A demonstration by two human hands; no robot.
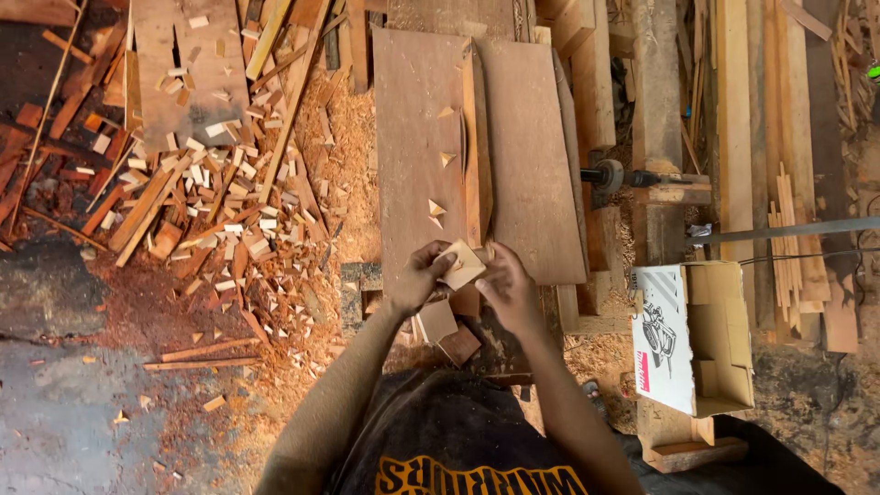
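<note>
Both my hands hold a small pale square wood block [463, 264] over the near edge of a brown plywood saw table [527, 165]. My left hand [417, 278] grips its left side with the thumb on top. My right hand [504, 286] pinches its right edge. Just beyond the block, a long upright wooden fence [476, 147] runs down the table's middle. Small triangular offcuts [436, 212] lie on the board left of the fence. Two more square blocks [447, 332] sit below my hands.
Sawdust and many small wood scraps [229, 202] cover the floor at left. An open cardboard box [701, 335] stands at right. Long planks [733, 137] lie stacked at far right, beside a dark power tool [610, 174].
</note>
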